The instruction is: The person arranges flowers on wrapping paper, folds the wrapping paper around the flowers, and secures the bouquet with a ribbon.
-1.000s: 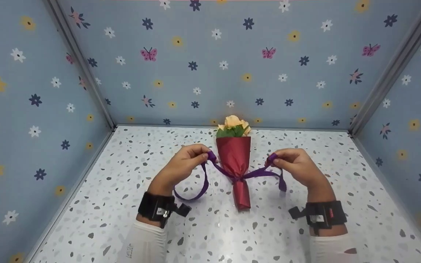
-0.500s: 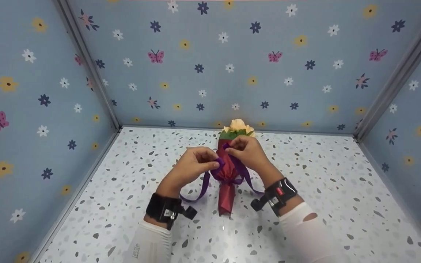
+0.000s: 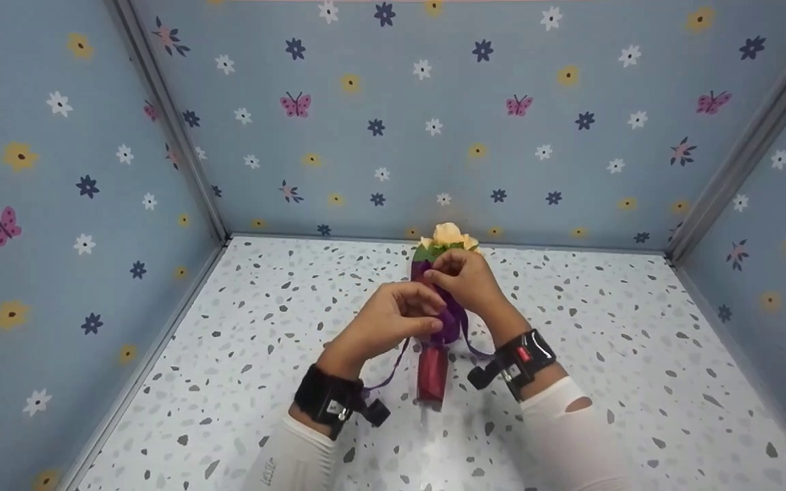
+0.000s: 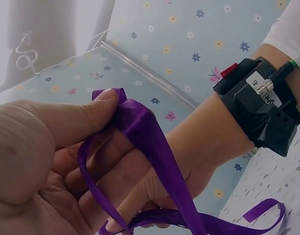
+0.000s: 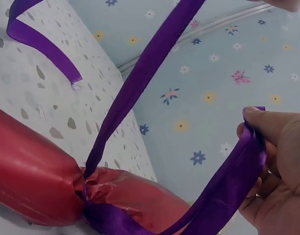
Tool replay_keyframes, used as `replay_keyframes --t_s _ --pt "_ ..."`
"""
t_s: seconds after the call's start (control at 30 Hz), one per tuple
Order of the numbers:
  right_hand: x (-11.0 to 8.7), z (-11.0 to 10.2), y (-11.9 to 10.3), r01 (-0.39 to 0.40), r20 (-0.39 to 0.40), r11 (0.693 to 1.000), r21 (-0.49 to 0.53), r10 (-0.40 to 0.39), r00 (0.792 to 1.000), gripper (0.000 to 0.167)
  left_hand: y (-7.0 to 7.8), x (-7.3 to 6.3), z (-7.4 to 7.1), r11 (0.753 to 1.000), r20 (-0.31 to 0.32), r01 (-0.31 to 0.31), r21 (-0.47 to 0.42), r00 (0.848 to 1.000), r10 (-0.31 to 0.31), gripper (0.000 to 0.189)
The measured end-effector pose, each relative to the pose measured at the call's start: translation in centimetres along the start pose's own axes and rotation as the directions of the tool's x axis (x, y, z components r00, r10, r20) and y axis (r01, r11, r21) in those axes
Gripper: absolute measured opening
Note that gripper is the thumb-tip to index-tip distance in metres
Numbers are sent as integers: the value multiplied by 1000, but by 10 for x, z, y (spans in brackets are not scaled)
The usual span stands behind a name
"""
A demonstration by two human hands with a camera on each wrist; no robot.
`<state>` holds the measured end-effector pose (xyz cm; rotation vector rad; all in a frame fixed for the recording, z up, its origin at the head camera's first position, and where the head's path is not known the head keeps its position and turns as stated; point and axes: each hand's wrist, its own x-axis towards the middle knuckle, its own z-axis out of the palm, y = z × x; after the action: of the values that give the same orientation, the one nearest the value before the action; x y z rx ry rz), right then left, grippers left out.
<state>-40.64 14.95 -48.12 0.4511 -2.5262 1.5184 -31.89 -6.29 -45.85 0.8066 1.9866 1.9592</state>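
Observation:
A bouquet of peach flowers [image 3: 448, 234] in red wrapping [image 3: 432, 376] lies on the speckled table, its narrow end toward me. Purple ribbon [image 5: 135, 83] is tied round the wrapping's pinched waist, as the right wrist view shows. My left hand [image 3: 393, 320] pinches one length of it between thumb and fingers, over the bouquet's middle. Just above and to the right, my right hand [image 3: 464, 279] pinches a folded loop of the other length [image 5: 228, 181]. The two hands overlap much of the wrapping in the head view. A loose ribbon end [image 4: 265, 208] trails onto the table.
The white speckled table [image 3: 284, 307] meets blue flower-print panels [image 3: 393, 164] at the back and both sides. Metal corner posts [image 3: 168, 116] join the panels. Black camera straps sit on both wrists.
My right hand has moved left from beside the bouquet to over it, bringing its ribbon along. The left hand has then shifted right, closing in on the right hand with its own ribbon length.

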Motion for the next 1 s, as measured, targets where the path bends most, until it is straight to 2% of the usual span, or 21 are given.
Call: replay_keyframes --t_s 0.1,0.23,0.37,0.47,0.57,0.67,0.73,0.83,0.9,1.0 --pt "-3 -6 4 -14 -11 1000 25 14 1000 12 -1 2 4 1000 7 -2 -6 1000 2 26" --pt "-6 -5 6 -42 0 999 16 42 999 12 -4 4 6 998 -14 -12 55 1000 13 26" --pt "-4 6 5 -63 52 997 -33 65 997 10 -9 7 1 993 -124 -22 119 992 37 22" --pt "1 15 3 -97 108 995 -39 100 989 13 -10 9 -3 995 -208 -32 98 977 52 19" --pt "2 18 0 -120 170 991 -55 128 977 25 -11 11 -5 998 -269 -31 62 962 47 17" --pt "-6 11 -3 -129 150 990 -58 136 979 33 -14 14 -4 997 -320 -4 72 947 27 20" --pt "-16 2 -6 -116 92 993 -14 117 989 38 -15 15 -3 994 -351 19 106 936 19 24" --pt "-34 -12 -10 -70 22 992 105 68 997 38 -18 17 -1 983 -391 54 173 920 18 30" --pt "-45 -18 -13 -38 40 985 170 31 999 33 -19 17 0 971 -408 77 226 913 23 32" --pt "-57 -21 -13 -35 105 982 187 15 994 29 -23 18 3 951 -412 101 292 910 30 32"
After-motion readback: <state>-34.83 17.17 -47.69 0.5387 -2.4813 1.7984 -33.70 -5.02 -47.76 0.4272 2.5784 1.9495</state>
